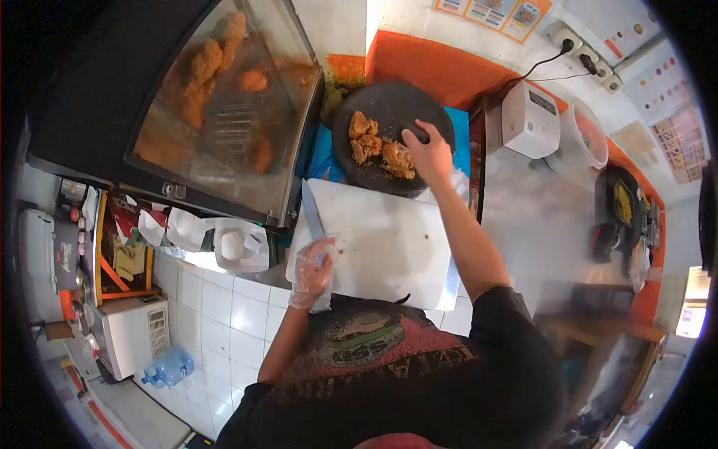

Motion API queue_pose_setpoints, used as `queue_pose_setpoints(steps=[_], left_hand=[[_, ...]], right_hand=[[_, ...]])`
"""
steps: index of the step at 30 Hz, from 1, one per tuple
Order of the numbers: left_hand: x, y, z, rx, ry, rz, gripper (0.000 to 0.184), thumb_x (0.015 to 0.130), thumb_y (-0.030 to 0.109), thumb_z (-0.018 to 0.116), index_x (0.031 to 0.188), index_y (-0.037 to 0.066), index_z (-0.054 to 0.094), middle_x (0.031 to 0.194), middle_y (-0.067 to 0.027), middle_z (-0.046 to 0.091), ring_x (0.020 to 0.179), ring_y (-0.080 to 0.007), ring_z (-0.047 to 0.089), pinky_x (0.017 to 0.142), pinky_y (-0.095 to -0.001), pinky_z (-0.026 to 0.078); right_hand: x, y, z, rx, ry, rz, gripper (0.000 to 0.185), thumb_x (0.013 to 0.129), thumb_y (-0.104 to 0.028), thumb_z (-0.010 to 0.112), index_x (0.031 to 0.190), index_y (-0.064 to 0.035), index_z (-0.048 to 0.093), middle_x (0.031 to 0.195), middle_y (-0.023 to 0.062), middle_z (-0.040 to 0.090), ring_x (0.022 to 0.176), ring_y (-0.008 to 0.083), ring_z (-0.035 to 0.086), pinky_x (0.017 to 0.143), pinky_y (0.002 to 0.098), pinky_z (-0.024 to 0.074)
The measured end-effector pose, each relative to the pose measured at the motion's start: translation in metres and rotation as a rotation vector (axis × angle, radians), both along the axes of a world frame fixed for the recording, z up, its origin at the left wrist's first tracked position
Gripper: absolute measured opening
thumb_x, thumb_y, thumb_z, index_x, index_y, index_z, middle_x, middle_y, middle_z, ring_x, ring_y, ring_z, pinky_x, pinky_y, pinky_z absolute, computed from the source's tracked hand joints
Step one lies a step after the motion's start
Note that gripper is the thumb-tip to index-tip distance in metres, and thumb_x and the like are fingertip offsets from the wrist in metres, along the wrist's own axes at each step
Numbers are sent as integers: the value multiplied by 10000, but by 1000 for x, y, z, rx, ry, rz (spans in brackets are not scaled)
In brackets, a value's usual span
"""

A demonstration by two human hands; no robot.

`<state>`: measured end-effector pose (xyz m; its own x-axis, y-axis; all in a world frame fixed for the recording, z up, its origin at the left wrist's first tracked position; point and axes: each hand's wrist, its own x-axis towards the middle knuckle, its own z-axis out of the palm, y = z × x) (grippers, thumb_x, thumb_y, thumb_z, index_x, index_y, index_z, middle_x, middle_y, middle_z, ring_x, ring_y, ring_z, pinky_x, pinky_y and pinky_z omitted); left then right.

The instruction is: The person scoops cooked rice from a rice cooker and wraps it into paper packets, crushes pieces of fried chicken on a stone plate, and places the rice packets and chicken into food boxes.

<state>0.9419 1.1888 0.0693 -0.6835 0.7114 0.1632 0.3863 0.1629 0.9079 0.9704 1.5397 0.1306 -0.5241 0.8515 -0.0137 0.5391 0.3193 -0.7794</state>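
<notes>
My left hand [313, 271], in a clear plastic glove, is closed at the handle end of a knife [312, 210]. Its blade lies along the left side of a white cutting board [381, 243] and points away from me. Beyond the board sits a round dark stone mortar [374, 99] with pieces of fried chicken [365, 142] in it. My bare right hand [432, 153] reaches over the mortar's right side, its fingers curled around a dark pestle [421, 132]. Another fried chicken piece [398, 160] lies just left of that hand.
A glass display case [224, 97] with fried chicken stands at the left. White foam boxes [243, 245] line its lower edge. On the right are a steel counter [535, 217], a white printer-like device [531, 120] and a clear tub [587, 138]. A blue water bottle [168, 368] lies on the floor.
</notes>
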Motion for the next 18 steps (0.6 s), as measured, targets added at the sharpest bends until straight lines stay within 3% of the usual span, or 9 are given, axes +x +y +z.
queue_pose_setpoints(steps=[2,5,7,9,10,13,15,18], left_hand=[[1,-1,7,-35,21,2,292,848,53,562,1126,28,651,1120,-180,672,1067,-348,624,940,-407,462],[-8,2,10,-52,81,-3,284,855,45,573,1126,22,655,1120,-167,676,1067,-310,631,941,-384,469],[-2,-9,11,-73,70,4,284,858,40,587,1132,16,655,1122,-154,678,1078,-275,634,948,-359,472],[-5,-6,16,-76,79,1,270,860,58,594,1118,19,664,1126,-155,678,1068,-273,634,949,-358,470],[-2,-8,16,-81,72,8,270,860,58,594,1118,19,664,1126,-155,678,1068,-273,634,949,-358,470],[-7,-5,20,-89,15,-5,277,857,44,568,1119,25,653,1121,-160,680,1062,-329,632,940,-395,470],[-8,-5,19,-65,7,-44,281,850,33,566,1118,22,648,1126,-157,680,1067,-328,633,936,-390,473],[-9,-4,18,-87,-9,-8,278,845,31,567,1111,26,646,1118,-153,682,1064,-324,636,934,-384,476]], right_hand=[[1,-14,-34,155,-295,122,539,769,-526,688,1178,-176,692,1033,148,722,1018,326,675,867,418,531],[-12,17,-23,33,-371,244,554,772,-527,681,1205,-180,674,1038,151,719,1020,342,670,879,428,528],[-18,15,4,86,-371,224,571,773,-527,677,1234,-193,656,1030,153,721,1018,352,670,877,429,528],[-28,1,23,1,-114,2,588,772,-536,675,1247,-191,647,1035,146,722,1011,363,670,874,433,530],[-30,-11,12,89,-91,-20,598,770,-545,678,1248,-187,647,1073,142,714,1033,352,663,891,426,523],[-33,12,-40,16,-322,183,585,769,-538,685,1227,-177,662,1118,141,702,1064,342,650,912,412,510],[-46,27,-23,-1,-367,256,580,761,-535,690,1201,-157,680,1146,137,693,1094,329,638,927,395,501],[-54,14,41,-21,61,60,551,786,-500,695,1176,-111,683,1114,137,705,1079,308,653,926,398,499]])
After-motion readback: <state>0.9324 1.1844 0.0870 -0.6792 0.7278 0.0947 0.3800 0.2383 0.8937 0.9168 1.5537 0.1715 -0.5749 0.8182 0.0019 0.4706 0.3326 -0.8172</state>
